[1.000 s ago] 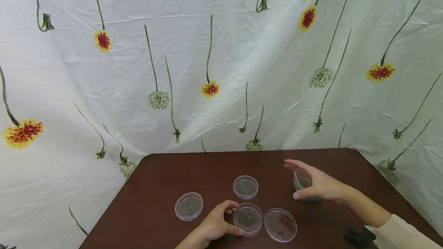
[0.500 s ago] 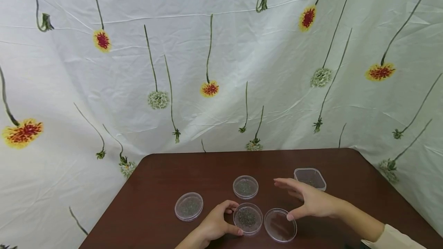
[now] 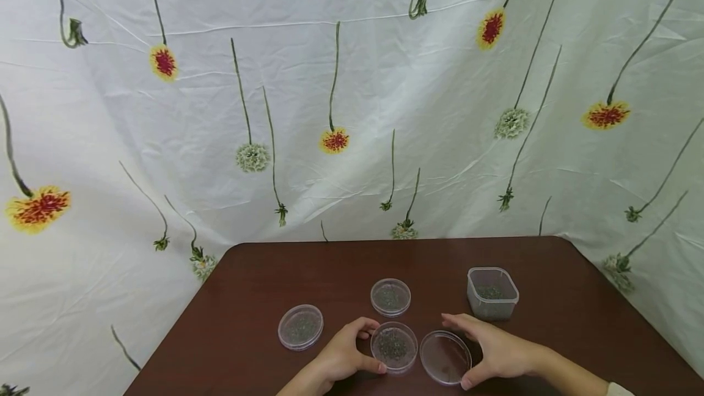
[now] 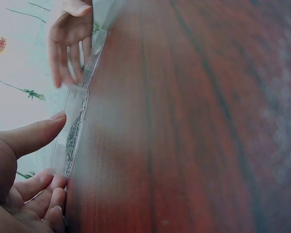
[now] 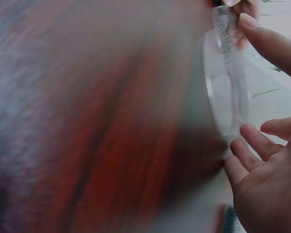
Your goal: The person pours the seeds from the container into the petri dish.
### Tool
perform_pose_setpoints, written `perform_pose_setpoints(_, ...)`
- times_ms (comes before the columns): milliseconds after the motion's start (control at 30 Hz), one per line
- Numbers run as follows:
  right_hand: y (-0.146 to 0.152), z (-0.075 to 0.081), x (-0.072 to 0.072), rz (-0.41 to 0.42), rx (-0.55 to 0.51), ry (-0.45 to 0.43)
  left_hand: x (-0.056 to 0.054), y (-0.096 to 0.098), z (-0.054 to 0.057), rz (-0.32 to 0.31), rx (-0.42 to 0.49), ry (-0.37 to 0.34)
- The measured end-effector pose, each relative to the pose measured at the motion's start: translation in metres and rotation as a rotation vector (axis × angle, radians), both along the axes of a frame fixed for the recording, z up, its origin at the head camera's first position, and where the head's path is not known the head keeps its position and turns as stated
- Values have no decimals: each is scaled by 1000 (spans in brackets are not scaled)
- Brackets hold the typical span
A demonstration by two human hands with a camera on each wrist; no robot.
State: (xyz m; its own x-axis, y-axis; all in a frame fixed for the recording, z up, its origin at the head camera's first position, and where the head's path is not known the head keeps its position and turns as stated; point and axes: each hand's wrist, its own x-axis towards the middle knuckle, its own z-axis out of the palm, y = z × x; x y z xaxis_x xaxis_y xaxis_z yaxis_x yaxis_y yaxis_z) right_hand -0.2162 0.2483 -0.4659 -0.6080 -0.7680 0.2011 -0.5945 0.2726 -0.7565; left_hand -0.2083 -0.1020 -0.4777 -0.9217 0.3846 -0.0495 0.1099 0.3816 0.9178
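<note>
My left hand (image 3: 343, 353) holds a clear round petri dish (image 3: 393, 347) by its side, thumb at the front and fingers round the back. Dark greenish grains lie inside it; the left wrist view shows the grains (image 4: 75, 136) edge-on through the wall. Directly right of this dish lies a shallow clear petri dish lid (image 3: 444, 356) with nothing in it. My right hand (image 3: 503, 347) spreads around the lid's right side, fingertips just past the back rim and thumb right at the front rim. In the right wrist view the fingers (image 5: 252, 141) are close to the lid's edge.
Two more petri dishes with grains stand on the dark brown table (image 3: 264, 274): one dish (image 3: 300, 327) at the left, another dish (image 3: 390, 297) behind the held one. A clear square tub (image 3: 495, 309) with grains stands behind my right hand. A flower-printed cloth (image 3: 352, 90) hangs behind.
My right hand has come away from the square tub, moving left and toward me to the lid. The tub now shows whole. My left hand stays at its dish.
</note>
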Motion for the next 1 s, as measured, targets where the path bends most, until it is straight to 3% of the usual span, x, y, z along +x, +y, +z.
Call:
perform_pose_setpoints(200, 1, -11, -2, -22, 120, 115, 0, -1, 0, 2, 0, 5)
perform_pose_setpoints(333, -3, -12, -3, -60, 195, 114, 0, -1, -1, 1, -1, 10)
perform_pose_setpoints(567, -12, -11, -1, -117, 224, 194, -2, 0, -1, -3, -7, 21)
perform_pose_setpoints(1000, -26, -4, -3, -189, 280, 143, -2, -1, -3, 4, 3, 27)
